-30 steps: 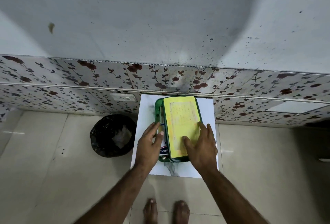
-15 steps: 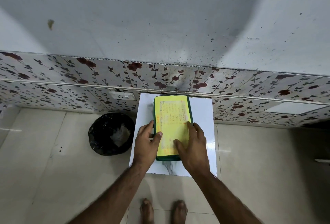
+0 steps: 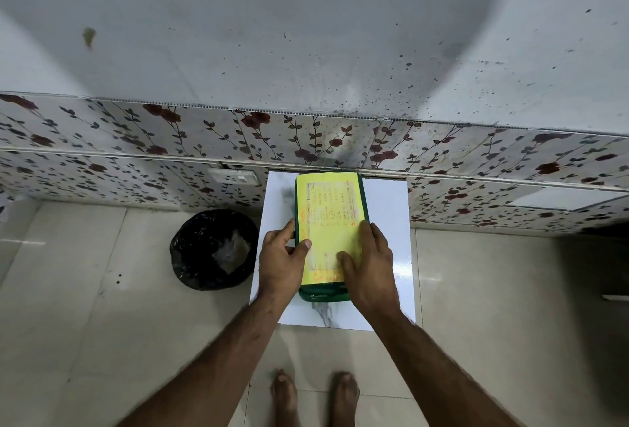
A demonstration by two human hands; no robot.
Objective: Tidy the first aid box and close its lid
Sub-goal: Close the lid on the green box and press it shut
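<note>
The green first aid box point(image 3: 323, 292) stands on a small white table point(image 3: 388, 209) against the wall. Its lid, covered by a yellow label point(image 3: 332, 215), lies flat over the box, so the contents are hidden. My left hand point(image 3: 282, 261) grips the box's left edge, thumb on the lid's top. My right hand point(image 3: 369, 265) lies flat on the near right part of the lid, fingers spread and pressing down.
A bin lined with a black bag point(image 3: 214, 249) stands on the tiled floor left of the table. A white wall socket point(image 3: 233, 176) sits low on the flowered wall panel. My bare feet point(image 3: 315, 396) are on the floor in front of the table.
The lid, tilted up at the left with the contents showing a second ago, has come down flat over the box. Both hands moved with it and now press on it.
</note>
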